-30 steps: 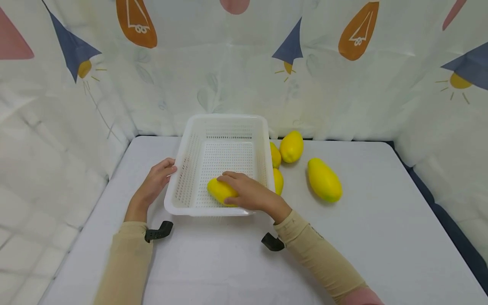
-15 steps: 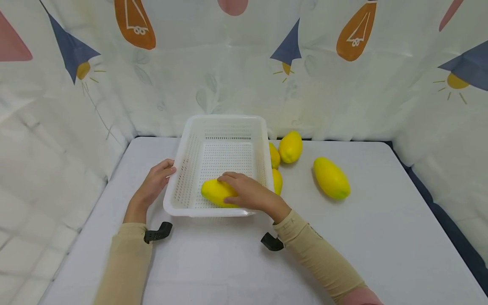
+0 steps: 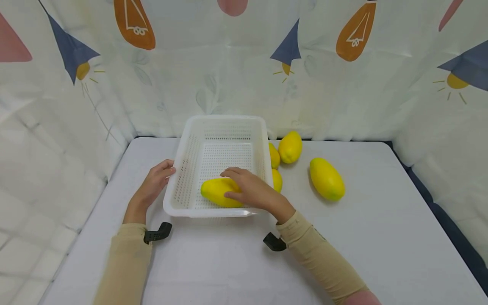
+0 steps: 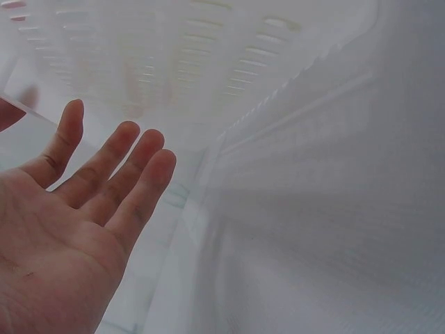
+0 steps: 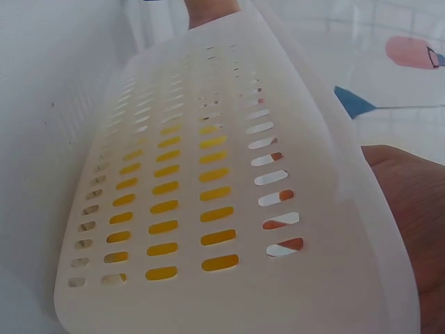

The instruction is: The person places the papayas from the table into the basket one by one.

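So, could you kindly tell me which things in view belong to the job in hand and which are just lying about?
Apparently in the job:
white basket
yellow fruit inside, by the right hand
probably the four yellow fruits outside it

Apparently just around:
patterned curtain
table, as support

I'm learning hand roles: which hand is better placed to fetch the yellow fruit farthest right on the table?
Probably the right hand: it is over the right part of the basket, closer to the rightmost fruit. The left hand is at the basket's left side, farther away.

Tan sleeves (image 3: 123, 267), long, close-fitting — black wrist mounts (image 3: 162, 231), angular, stubby.
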`<state>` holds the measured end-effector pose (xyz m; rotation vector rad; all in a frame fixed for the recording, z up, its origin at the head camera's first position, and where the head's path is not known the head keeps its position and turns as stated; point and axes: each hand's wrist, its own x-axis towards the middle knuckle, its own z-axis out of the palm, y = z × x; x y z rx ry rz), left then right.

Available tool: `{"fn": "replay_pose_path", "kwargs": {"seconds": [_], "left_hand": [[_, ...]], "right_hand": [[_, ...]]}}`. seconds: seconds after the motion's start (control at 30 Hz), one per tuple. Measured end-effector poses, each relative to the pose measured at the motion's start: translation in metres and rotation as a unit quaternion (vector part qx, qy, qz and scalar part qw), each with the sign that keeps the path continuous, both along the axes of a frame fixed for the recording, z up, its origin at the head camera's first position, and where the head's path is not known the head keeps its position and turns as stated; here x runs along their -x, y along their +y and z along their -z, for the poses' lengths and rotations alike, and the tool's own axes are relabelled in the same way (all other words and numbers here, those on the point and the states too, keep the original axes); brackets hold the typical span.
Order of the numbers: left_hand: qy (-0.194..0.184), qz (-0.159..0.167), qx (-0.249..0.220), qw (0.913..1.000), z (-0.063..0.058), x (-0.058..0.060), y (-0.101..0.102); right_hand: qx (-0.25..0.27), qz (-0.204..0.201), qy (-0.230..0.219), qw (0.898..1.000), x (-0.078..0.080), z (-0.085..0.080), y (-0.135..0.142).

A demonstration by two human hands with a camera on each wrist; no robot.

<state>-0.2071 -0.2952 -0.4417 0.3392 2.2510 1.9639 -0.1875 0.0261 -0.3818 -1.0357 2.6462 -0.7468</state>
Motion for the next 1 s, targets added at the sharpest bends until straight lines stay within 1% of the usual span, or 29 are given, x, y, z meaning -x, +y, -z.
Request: {"fn": "replay_pose_path", "kwargs": {"seconds": [0.23, 0.5, 0.67, 1.0], "left_hand": [[-0.002, 0.0, -0.005, 1.0, 0.001, 0.001, 0.0], [0.001, 0.001, -0.006, 1.0, 0.002, 0.001, 0.0], [0.001, 0.002, -0.004, 1.0, 0.001, 0.0, 0.0], [0.0, 0.005, 0.002, 1.0, 0.0, 0.001, -0.001]], "right_hand": [[0.015, 0.007, -0.001, 1.0, 0.0, 0.0, 0.004], [0.027, 0.015, 0.012, 0.999, 0.001, 0.0, 0.007], [0.037, 0.024, 0.012, 0.999, 0.0, -0.003, 0.011], [0.056, 0.028, 0.024, 0.998, 0.0, -0.007, 0.016]]}}
